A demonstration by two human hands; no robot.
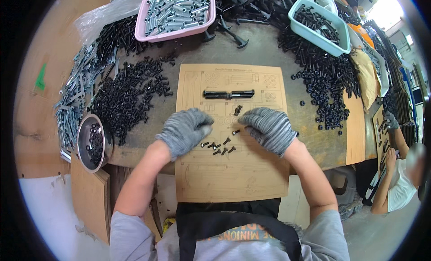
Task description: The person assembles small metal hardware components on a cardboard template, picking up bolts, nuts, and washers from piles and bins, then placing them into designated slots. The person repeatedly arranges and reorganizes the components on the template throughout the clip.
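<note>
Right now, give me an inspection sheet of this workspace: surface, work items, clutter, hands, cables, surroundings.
Surface: worn dark bench, with a printed brown cardboard sheet in front of the person.
Work items: long black metal pieces near the sheet's top; loose short black screws lower down.
Clutter: heaped black screws and a metal bowl at left; pink tray and light-blue tray at the back; black nuts at right.
Hands: left hand and right hand, gray-gloved, over the sheet; grip unclear.
Cables: nothing seen.
Surroundings: a co-worker at far right.
</note>
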